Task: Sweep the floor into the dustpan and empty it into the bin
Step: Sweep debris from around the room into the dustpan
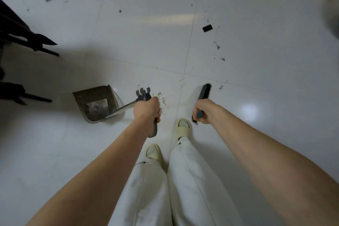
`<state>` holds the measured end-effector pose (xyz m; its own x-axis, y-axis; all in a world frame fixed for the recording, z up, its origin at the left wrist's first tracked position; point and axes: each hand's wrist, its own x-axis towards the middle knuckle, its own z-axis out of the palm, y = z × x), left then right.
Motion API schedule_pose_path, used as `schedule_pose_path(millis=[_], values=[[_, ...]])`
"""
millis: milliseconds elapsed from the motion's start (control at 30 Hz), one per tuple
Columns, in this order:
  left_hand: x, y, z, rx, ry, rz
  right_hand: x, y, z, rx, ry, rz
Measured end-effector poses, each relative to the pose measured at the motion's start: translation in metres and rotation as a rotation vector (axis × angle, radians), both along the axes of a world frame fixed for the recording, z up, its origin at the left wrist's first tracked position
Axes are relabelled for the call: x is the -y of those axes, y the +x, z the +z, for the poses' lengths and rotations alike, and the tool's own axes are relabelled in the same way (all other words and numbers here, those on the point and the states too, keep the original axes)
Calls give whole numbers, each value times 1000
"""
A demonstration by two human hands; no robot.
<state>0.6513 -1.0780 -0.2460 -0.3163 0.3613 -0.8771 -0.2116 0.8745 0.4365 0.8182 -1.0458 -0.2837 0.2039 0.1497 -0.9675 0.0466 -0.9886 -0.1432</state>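
- While the person stood over it, the pale glossy tiled floor carried dark specks scattered across its far side, from far left to the right of the tile joint.
- At the left edge, black tripod-like legs stood well apart from the sweeping area and looked unlikely to get in the way.
- The grey, dusty, box-shaped dustpan sat on the floor left of the hands, holding some litter already; I could not tell which way its mouth faced.
- Its long metal handle ran up and right to the left hand, which was closed round the grip, a comb-like toothed piece just beyond the knuckles.
- The right hand was wrapped round the blue-grey handle of the black-bristled broom, whose head lay with its long axis pointing far and slightly right, just right of the joint.
- Between the two hands lay a small patch of tan crumbs, nearer the left hand; judging by this, a leftward stroke of the broom would be needed to carry it toward the pan.
- A small black rectangular piece lay farther out on the right, with grit below it, all still unswept.
- No bin was in view.
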Motion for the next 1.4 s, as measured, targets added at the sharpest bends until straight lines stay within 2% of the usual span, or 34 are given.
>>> schedule_pose_path(millis=[200, 333, 467, 567, 733, 833, 967, 1033, 1200, 1333, 1400], values=[[-38, -4, 7, -72, 6, 107, -79, -17, 5, -146, 70, -111], [-56, -8, 13, -131, 19, 185, -119, -16, 11, -153, 111, 5], [-55, -16, 12, -276, 39, 207, -139, -12, 19, -93, 131, 169], [-41, -22, 22, -374, 47, 244, -140, -10, 34, -44, 199, 402], [-12, -47, 50, -460, 35, 324, -123, 1, 67, -105, 188, 740], [9, -53, 73, -466, 50, 355, -121, 6, 87, -64, 129, 1011], [56, -45, 91, -467, 86, 378, -100, -14, 115, -20, 206, 1368], [93, -40, 100, -473, 96, 390, -63, -29, 123, -37, 228, 1534], [133, -29, 111, -481, 118, 438, 17, -56, 118, -38, 195, 1939], [161, -25, 108, -483, 120, 499, 66, -71, 92, -11, 185, 2255], [168, -19, 105, -485, 123, 506, 76, -68, 75, -29, 166, 2315]])
